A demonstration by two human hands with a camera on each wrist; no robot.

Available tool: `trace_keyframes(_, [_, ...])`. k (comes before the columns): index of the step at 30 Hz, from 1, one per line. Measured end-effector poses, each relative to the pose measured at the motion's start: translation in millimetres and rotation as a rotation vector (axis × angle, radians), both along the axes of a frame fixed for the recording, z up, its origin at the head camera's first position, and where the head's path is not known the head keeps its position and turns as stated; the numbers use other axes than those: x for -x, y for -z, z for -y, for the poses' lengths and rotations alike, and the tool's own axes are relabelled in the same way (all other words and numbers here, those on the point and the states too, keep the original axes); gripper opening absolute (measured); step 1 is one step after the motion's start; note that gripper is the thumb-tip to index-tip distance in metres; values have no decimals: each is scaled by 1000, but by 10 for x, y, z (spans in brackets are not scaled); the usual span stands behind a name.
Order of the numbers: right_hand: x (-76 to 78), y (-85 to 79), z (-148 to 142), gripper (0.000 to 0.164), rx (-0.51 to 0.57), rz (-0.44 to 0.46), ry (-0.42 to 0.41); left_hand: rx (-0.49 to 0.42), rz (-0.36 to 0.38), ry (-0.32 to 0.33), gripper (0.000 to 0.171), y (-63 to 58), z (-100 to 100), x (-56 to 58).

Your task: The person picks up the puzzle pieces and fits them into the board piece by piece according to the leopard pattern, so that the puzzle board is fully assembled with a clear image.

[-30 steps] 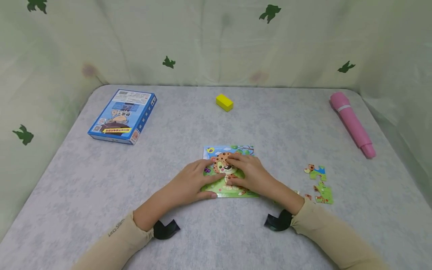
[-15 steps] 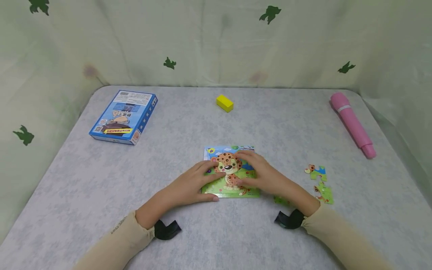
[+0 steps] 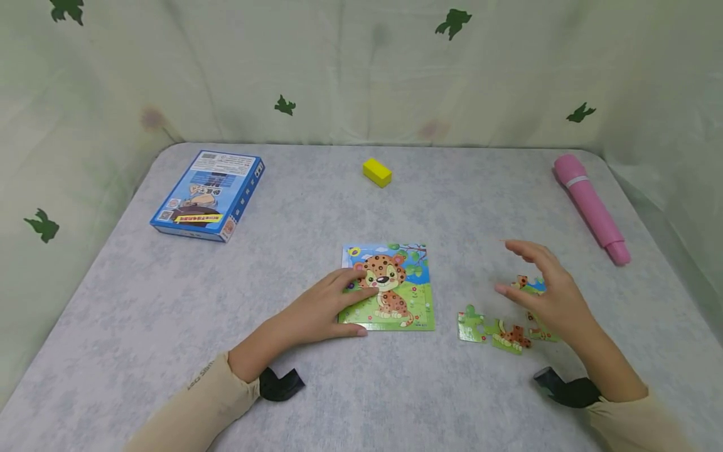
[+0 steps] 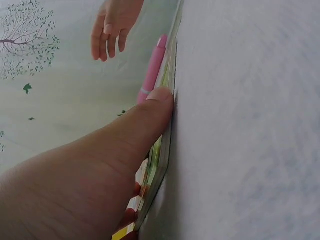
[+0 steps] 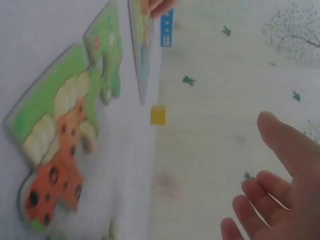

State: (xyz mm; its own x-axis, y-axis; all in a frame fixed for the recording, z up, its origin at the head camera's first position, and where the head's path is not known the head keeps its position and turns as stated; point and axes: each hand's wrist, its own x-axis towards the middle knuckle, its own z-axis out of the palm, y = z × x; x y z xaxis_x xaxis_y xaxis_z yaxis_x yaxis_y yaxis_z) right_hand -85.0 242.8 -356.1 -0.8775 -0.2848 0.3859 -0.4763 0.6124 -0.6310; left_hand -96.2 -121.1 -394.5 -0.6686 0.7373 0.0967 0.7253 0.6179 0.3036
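Observation:
My left hand (image 3: 327, 307) rests on the left side of a square leopard puzzle board (image 3: 418, 295), with fingers spread over the picture. In the left wrist view its thumb (image 4: 160, 95) lies along the board's front edge. My right hand (image 3: 556, 301) hovers over the loose puzzle pieces at the right, fingers and thumb apart, holding nothing. A green piece (image 3: 471, 326) and a piece with spotted legs (image 3: 510, 338) lie side by side below it. Partly hidden behind that hand are a blue-green piece (image 3: 533, 284) and another green piece (image 3: 545, 334).
A blue printed box (image 3: 207, 196) lies at the back left of the grey table (image 3: 271, 220). Near the far edge sits a yellow block (image 3: 376, 172). On the right lies a long pink tube-shaped thing (image 3: 590, 207) with a pale band. Cloth walls surround the table.
My right hand has left the board and moved right, over the loose pieces, uncovering the board's right side. My left hand has stayed on the board.

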Motion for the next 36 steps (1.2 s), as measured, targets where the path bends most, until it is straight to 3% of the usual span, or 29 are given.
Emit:
trace_keyframes(6, [-18, 188, -302, 63, -19, 141, 128, -5, -2, -7, 66, -20, -3, -5])
trace_keyframes(17, [19, 327, -502, 51, -107, 298, 65, 2, -1, -7, 66, -31, -7, 0])
trace_keyframes(25, [40, 355, -534, 47, -153, 284, -15, -9, -5, -3, 66, -11, -11, -3])
trace_keyframes(36, [26, 314, -427, 42, -258, 241, 75, -2, -14, 0, 65, -5, -8, -12])
